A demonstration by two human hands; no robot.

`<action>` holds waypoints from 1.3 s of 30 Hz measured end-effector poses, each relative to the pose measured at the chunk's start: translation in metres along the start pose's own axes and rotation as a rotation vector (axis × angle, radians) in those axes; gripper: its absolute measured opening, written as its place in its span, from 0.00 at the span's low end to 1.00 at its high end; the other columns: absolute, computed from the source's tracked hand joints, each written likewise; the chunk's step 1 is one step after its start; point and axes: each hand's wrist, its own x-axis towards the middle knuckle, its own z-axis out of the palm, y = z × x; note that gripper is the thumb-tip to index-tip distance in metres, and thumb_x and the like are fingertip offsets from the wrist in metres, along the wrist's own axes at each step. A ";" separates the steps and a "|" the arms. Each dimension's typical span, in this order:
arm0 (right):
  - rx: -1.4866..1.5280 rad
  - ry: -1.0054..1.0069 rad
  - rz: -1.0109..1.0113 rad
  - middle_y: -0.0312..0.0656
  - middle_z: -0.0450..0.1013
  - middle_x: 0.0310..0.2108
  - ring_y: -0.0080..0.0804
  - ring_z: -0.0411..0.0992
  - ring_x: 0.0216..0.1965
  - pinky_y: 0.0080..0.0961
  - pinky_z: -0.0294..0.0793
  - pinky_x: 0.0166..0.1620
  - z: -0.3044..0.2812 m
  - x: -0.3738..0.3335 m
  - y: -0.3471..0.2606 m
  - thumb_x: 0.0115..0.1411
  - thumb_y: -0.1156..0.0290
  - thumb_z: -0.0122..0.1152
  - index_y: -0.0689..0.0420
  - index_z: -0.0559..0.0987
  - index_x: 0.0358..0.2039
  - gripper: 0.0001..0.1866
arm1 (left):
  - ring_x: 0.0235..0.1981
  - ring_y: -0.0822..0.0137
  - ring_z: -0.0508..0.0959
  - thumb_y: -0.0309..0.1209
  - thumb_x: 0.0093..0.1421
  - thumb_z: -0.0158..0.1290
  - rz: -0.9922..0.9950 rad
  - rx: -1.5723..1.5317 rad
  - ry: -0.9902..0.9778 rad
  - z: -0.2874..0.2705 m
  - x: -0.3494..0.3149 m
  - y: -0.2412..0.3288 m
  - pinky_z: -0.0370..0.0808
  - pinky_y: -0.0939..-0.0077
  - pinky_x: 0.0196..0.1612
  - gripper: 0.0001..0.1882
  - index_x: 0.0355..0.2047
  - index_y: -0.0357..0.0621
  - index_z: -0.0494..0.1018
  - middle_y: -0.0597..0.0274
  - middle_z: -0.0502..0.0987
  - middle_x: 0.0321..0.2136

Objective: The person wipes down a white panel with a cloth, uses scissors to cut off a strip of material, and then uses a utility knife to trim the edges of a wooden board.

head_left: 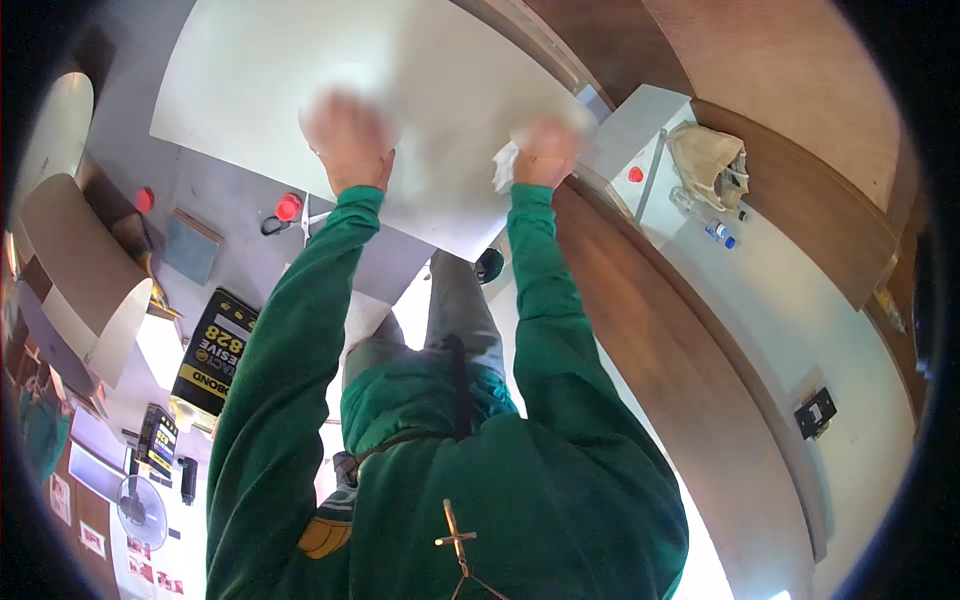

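1. Both of your hands are stretched out over a large white sheet (250,85), which lies in front of you on the grey table (240,187), its near corner pointing toward your body.
2. Your left hand (347,138) is set on the sheet, well apart from the other hand; its fingers are blurred, so you cannot tell whether they are spread or together.
3. Your right hand (548,148) is near the sheet's right edge, with a white cloth (504,168) touching its inner side. Blur hides the fingertips, so you cannot tell whether they are clamped on the cloth.
4. To the left of your left forearm, you have scissors (307,220) with a red cap (288,207) right against them, just beside the sheet.
5. Farther left are a grey square block (191,247) and, nearer to you, a black-and-yellow container (213,345).
6. Beyond your right hand, you have a beige bag (705,162), with a clear bottle (703,213) just beside it, its blue cap turned toward you.
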 end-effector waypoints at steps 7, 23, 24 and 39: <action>-0.061 0.091 0.029 0.50 0.74 0.27 0.51 0.72 0.36 0.48 0.65 0.40 0.020 0.085 0.018 0.66 0.59 0.52 0.58 0.76 0.27 0.16 | 0.69 0.55 0.56 0.39 0.66 0.48 0.022 -0.004 0.026 0.004 0.000 -0.006 0.42 0.46 0.71 0.16 0.51 0.48 0.70 0.57 0.66 0.61; -0.051 -0.055 -0.007 0.46 0.73 0.27 0.49 0.71 0.35 0.47 0.66 0.40 -0.014 -0.037 -0.029 0.61 0.65 0.59 0.57 0.75 0.26 0.11 | 0.68 0.54 0.58 0.36 0.64 0.50 0.037 -0.007 0.006 0.000 0.000 0.000 0.43 0.47 0.70 0.16 0.51 0.48 0.70 0.56 0.66 0.61; -0.043 -0.044 -0.037 0.46 0.73 0.27 0.49 0.71 0.35 0.46 0.66 0.39 -0.011 -0.030 -0.023 0.62 0.65 0.58 0.57 0.75 0.26 0.11 | 0.68 0.54 0.58 0.35 0.64 0.51 0.032 -0.007 0.009 0.000 -0.001 0.002 0.43 0.47 0.70 0.16 0.51 0.48 0.70 0.56 0.66 0.61; -0.097 0.114 0.075 0.52 0.74 0.28 0.55 0.72 0.33 0.49 0.68 0.38 0.019 0.091 0.011 0.66 0.56 0.52 0.60 0.77 0.30 0.19 | 0.68 0.57 0.58 0.37 0.65 0.50 0.048 -0.023 0.043 0.000 0.003 -0.010 0.43 0.47 0.70 0.15 0.51 0.51 0.70 0.60 0.66 0.61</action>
